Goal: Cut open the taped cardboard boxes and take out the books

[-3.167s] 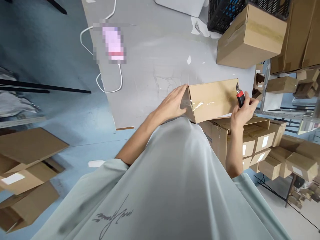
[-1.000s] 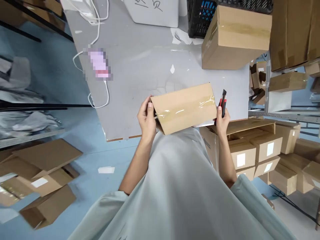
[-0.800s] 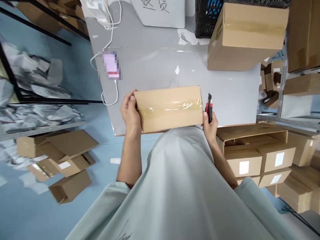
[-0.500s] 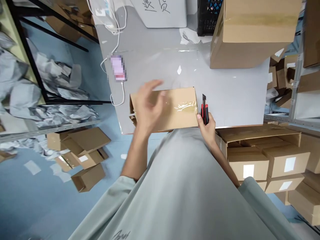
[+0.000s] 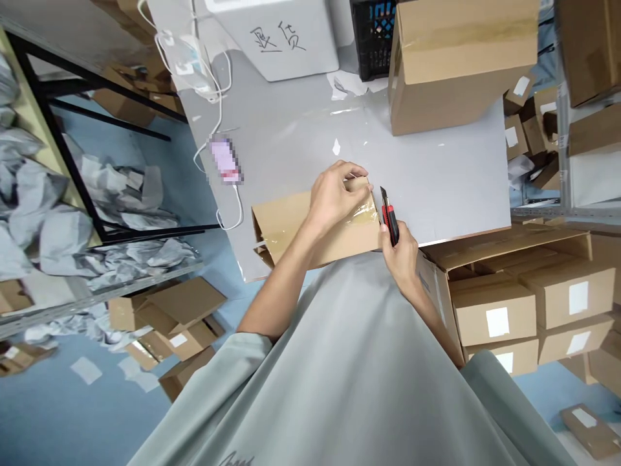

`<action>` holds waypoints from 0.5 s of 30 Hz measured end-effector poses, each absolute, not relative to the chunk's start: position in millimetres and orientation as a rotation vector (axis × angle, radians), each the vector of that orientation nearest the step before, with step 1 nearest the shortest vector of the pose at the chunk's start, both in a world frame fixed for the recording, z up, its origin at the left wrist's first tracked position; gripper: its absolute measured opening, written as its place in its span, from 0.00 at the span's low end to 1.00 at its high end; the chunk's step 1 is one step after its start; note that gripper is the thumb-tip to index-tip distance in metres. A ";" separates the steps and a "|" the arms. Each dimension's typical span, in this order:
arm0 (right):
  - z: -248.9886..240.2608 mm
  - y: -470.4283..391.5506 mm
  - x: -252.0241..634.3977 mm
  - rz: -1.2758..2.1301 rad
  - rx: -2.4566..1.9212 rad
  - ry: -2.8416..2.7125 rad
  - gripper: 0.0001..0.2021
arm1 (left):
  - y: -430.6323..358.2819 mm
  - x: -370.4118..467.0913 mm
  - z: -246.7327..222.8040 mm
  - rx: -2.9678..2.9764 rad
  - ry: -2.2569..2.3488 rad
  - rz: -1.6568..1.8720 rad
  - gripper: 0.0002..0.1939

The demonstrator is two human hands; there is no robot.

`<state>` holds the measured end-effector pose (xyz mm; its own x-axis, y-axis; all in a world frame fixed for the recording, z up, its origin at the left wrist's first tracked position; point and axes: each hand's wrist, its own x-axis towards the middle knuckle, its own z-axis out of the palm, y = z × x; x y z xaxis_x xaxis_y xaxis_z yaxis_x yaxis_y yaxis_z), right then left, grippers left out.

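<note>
A long cardboard box [image 5: 286,223] lies at the table's front edge, its left end partly open. Shiny clear tape [image 5: 363,212] covers part of its right end. My left hand [image 5: 336,197] reaches across the top, with thumb and fingers curled around the far right corner; whether they also pinch the tape is hard to see. In my right hand [image 5: 402,255] is a red and black utility knife [image 5: 390,220], blade out and pointing away from me. That hand's thumb lies close against the box's right end.
A large carton [image 5: 460,97], a black crate [image 5: 371,48] and a white bin [image 5: 281,45] stand along the back. A phone [image 5: 226,160] with a white cable lies left. Stacked boxes [image 5: 495,310] sit below the table at right; a black-framed rack [image 5: 72,155] stands left.
My left hand has moved right along the box, from its left part to its far right corner, and its fingers have closed there. The knife has tilted slightly left. The view has shifted.
</note>
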<state>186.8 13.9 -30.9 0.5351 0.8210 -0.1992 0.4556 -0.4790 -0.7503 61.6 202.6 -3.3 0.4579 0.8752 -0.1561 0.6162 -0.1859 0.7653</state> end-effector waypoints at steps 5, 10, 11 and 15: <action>9.1 -1.9 186.0 0.760 -2.063 -1.200 0.26 | 198.8 61.1 -3.4 1.920 1.216 0.404 0.10; 27.3 -4.6 178.6 0.745 -2.198 -1.303 0.27 | 196.6 58.8 -5.6 1.942 1.185 0.400 0.11; 27.1 -3.8 177.1 0.746 -2.221 -1.313 0.27 | 196.0 58.5 -6.1 1.948 1.180 0.401 0.11; 25.8 -1.0 171.0 0.784 -2.256 -1.340 0.27 | 194.0 57.9 -8.0 1.974 1.168 0.407 0.10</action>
